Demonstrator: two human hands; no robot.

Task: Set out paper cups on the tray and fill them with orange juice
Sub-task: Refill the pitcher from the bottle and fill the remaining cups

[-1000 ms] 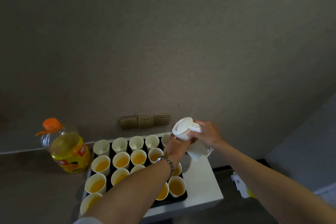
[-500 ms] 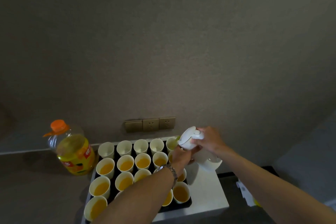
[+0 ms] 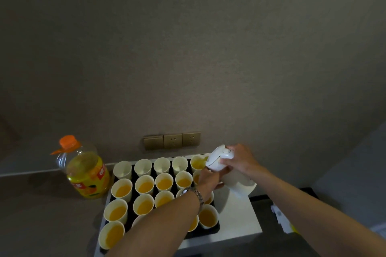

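Head view: right hand (image 3: pixel 242 161) fingers clenched around tilted white jug (image 3: pixel 219 159), left hand (image 3: pixel 210 181) supporting beneath, over corner cup (image 3: pixel 198 162).

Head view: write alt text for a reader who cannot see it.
Both hands tip a white jug over the back right cup on a black tray of paper cups; the right hand grips its handle, the left hand steadies it from below. Most cups hold orange juice; four in the back row look empty. A juice bottle stands left of the tray.
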